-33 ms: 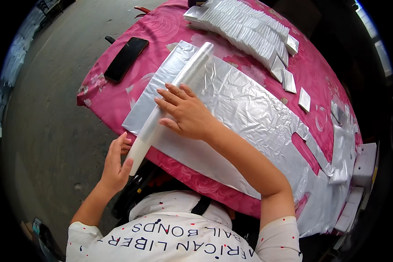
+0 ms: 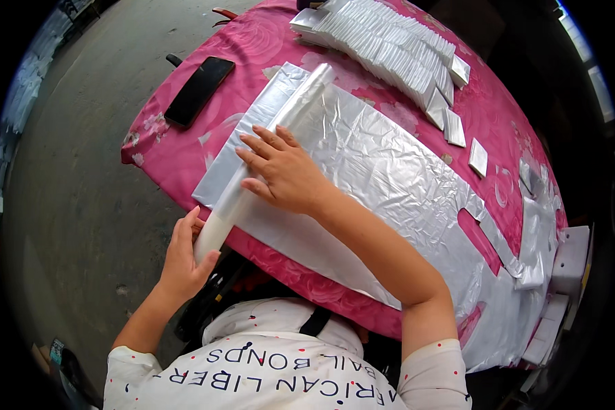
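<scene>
A translucent whitish tube point(image 2: 234, 192) lies slantwise across a stack of flat silvery plastic bags point(image 2: 383, 184). My right hand point(image 2: 283, 171) rests palm down on the tube's middle, its fingers spread toward the far left. Around the tube's near end, past the table edge, my left hand point(image 2: 181, 256) curls with the thumb on one side and the fingers on the other. Beyond the tube, a smooth strip of the plastic point(image 2: 215, 169) sticks out on the left. The bags have cut-out handle holes at their right end.
A black phone point(image 2: 199, 91) lies on the pink flowered tablecloth point(image 2: 154, 154) at the left. Small folded white packets point(image 2: 383, 51) stand in long rows at the far side, with a loose packet point(image 2: 477, 158) nearer. White boxes point(image 2: 569, 258) stand beyond the right edge.
The tube's near end has shifted slightly left, into my left hand, whose thumb has come over to its right side. My right hand has moved slightly left along with the tube.
</scene>
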